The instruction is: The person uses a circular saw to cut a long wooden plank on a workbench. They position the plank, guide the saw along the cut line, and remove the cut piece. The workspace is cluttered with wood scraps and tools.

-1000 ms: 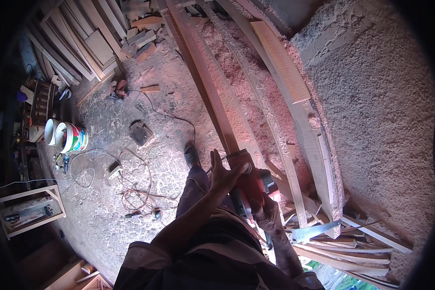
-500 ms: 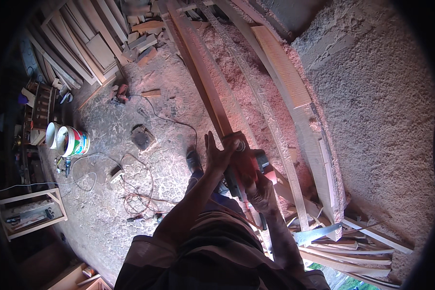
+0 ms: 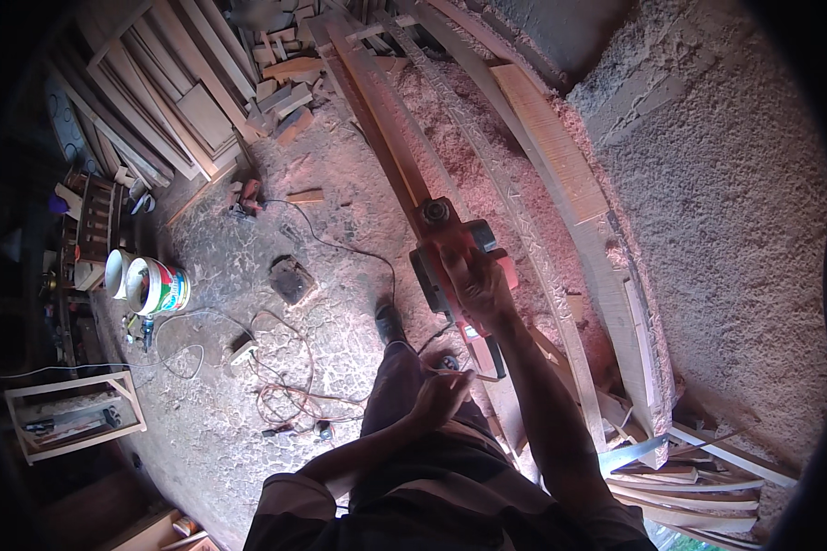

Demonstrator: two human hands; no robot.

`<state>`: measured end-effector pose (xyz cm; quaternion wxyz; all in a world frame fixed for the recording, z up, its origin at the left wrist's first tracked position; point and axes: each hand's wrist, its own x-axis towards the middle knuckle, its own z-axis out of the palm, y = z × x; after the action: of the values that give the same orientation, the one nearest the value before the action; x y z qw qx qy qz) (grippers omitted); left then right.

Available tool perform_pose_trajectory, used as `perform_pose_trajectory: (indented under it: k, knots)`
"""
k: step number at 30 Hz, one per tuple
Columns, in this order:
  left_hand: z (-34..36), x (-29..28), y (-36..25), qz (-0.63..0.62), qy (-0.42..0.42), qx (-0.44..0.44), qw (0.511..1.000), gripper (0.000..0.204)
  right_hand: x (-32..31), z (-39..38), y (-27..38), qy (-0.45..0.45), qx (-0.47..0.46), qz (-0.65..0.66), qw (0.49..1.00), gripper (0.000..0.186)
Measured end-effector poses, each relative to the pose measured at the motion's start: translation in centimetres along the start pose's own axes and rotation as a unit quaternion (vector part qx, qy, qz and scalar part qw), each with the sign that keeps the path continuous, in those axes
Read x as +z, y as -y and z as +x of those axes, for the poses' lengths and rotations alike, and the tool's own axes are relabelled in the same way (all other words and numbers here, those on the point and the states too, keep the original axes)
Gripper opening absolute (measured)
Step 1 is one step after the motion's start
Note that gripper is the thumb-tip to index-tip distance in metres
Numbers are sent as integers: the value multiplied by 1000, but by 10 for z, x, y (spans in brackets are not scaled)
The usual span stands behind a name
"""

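Note:
A red and black electric hand planer (image 3: 443, 246) rests on a long narrow wooden board (image 3: 377, 115) that runs from my waist to the far end. My right hand (image 3: 480, 286) is wrapped round the planer's top handle. My left hand (image 3: 443, 397) is off the tool, close to my waist and beside the near end of the board. Its fingers are curled together; what they hold, if anything, is too dark and small to make out. The round front knob (image 3: 436, 210) of the planer is uncovered.
Curved planks (image 3: 551, 147) lie over heaped shavings on the right, with a handsaw blade (image 3: 632, 454) at their near end. Left are buckets (image 3: 164, 286), a tangled cord (image 3: 289, 399), a wooden frame box (image 3: 73, 418) and another red power tool (image 3: 246, 197). Timber (image 3: 156, 83) leans far left.
My left hand has left the planer's front knob and drawn back to my waist. My right hand still grips the planer, which sits slightly farther along the board. The view has shifted a little.

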<state>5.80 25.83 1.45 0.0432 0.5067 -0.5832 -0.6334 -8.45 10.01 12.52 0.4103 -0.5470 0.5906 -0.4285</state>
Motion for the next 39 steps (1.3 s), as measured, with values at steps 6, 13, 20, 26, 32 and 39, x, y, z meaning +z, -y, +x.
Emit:
perform_pose_trajectory:
  k: [6,13,20,26,32,39]
  knots:
    - [30,12,-5,58,-40,23,997,83,22,65,0,-7,-12,-46,999,68]
    - [110,-29,-24,22,-221,116,968,85,41,133,18,7,25,-2,1000,61]
    - [207,-114,-40,-75,-321,234,915,82,60,215,18,33,50,-14,998,51]
    - [276,-174,-42,-76,-344,275,894,77,87,291,4,-12,-57,-31,998,51]
    - [321,-222,-49,-143,-374,289,869,68,100,353,11,28,-25,-56,998,44]
    - [347,-278,-67,-70,-401,291,866,65,126,422,7,21,-67,-75,995,44]
